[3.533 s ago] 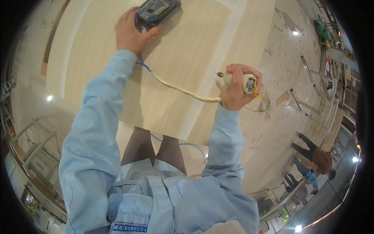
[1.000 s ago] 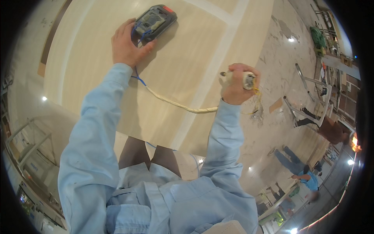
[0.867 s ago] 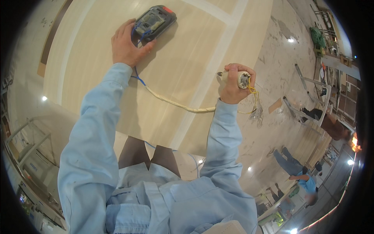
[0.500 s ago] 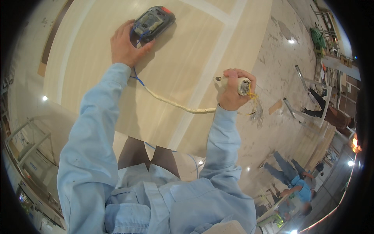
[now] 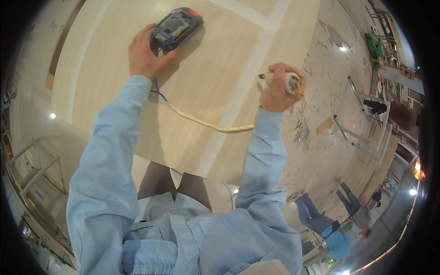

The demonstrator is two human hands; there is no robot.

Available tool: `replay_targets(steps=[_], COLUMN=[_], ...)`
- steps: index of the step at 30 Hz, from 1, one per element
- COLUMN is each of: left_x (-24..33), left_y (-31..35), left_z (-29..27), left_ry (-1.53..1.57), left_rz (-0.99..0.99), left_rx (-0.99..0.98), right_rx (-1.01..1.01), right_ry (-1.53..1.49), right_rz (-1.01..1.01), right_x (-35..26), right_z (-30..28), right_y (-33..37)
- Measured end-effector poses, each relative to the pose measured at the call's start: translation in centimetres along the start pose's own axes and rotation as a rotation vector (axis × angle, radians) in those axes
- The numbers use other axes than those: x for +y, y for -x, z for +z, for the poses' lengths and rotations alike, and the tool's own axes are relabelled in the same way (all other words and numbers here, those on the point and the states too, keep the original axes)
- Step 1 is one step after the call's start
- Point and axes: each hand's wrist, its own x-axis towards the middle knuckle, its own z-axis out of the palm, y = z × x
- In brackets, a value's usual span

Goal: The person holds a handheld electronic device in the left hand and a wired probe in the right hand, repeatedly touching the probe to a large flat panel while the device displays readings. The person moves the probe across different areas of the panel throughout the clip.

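Clamps a cream cylindrical device [image 5: 292,84], trailing yellow wires [image 5: 303,101], in the right hand [image 5: 276,89], with fingers wrapped round, over the right side of a pale wood-grain tabletop [image 5: 197,87]. Grips a dark pack [image 5: 177,28] by its near end in the left hand [image 5: 146,55], between thumb and fingers. Runs a cream-wrapped cable [image 5: 215,127] from blue wires [image 5: 158,93] near the left hand to the right sleeve [image 5: 263,165]. Has scuffed floor [image 5: 316,151], metal bars [image 5: 352,87] and people [image 5: 316,217] to the right. Since half a second ago, has brought the device farther up the view and the pack slightly left. Comes near the tabletop's right edge with the device; leaves bare surface between hands.
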Motion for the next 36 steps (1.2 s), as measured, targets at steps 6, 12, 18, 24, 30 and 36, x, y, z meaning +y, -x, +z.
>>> replay_targets(steps=[6,12,18,24,30,36], left_x=[0.1,0.4,0.5,0.4,0.4,0.5], left_y=[-0.1,0.0,0.0,0.6,0.7,1.1], left_z=[-0.2,-0.3,-0.5,-1.1,-1.4,-2.2], left_ry=[-0.014,0.019,0.003,-0.018,0.005,-0.009], left_rz=[0.004,-0.013,-0.012,-0.026,-0.029,-0.028], left_rx=[0.009,-0.004,-0.002,-0.010,-0.017,-0.030], right_rx=[-0.022,-0.098,-0.036,-0.078,-0.008,-0.080], right_ry=[0.038,-0.008,-0.086,-0.020,-0.078,-0.029], right_rz=[0.040,0.021,0.019,0.054,-0.024,0.057], right_x=[-0.2,-0.4,-0.1,0.5,0.2,0.6], right_z=[0.3,0.5,0.8,1.5,1.7,2.4], right_y=[-0.2,0.9,-0.5,-1.3,-2.3,-3.0])
